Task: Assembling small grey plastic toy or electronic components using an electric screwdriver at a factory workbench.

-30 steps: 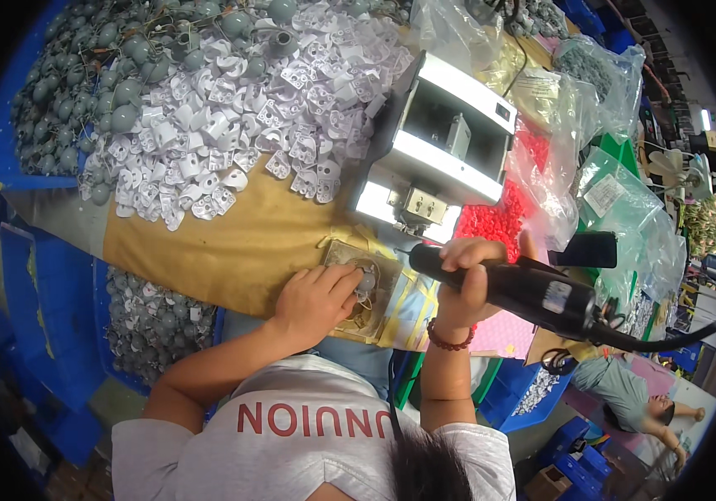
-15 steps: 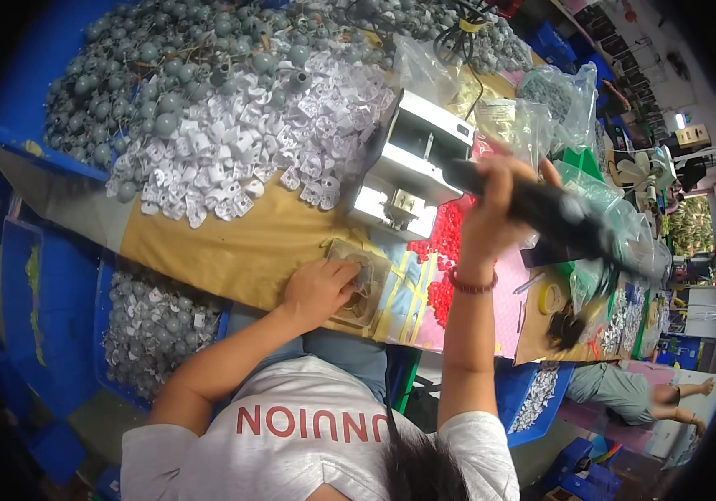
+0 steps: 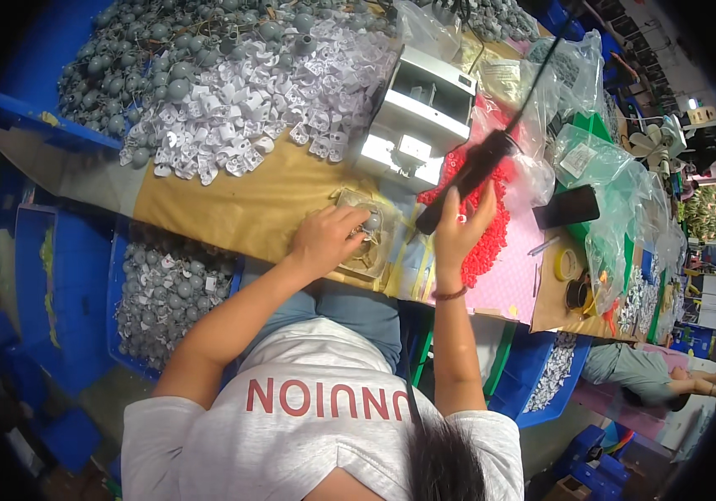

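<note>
My left hand (image 3: 324, 242) rests over a shallow clear tray (image 3: 361, 265) at the table's front edge. Its fingers are curled against a grey ball-shaped part (image 3: 372, 220) in that tray; the fingertips are partly hidden. A black electric screwdriver (image 3: 477, 175) hangs slanted on its cord, right of the tray and above small red parts (image 3: 492, 242). Just beside the screwdriver's lower end is my right hand (image 3: 461, 236), fingers and thumb spread apart. Whether it brushes the tool I cannot tell.
A white box-shaped machine (image 3: 412, 146) stands behind the tray. White plastic pieces (image 3: 237, 108) and grey ball parts (image 3: 178, 67) are heaped at the back left. To the right lie a phone (image 3: 567, 206), yellow tape (image 3: 565, 265) and plastic bags (image 3: 596, 167). A person (image 3: 638, 371) sits far right.
My right hand has let go of the black screwdriver and come lower. The tool has swung from the right to hang above the red parts. My left hand stays at the tray.
</note>
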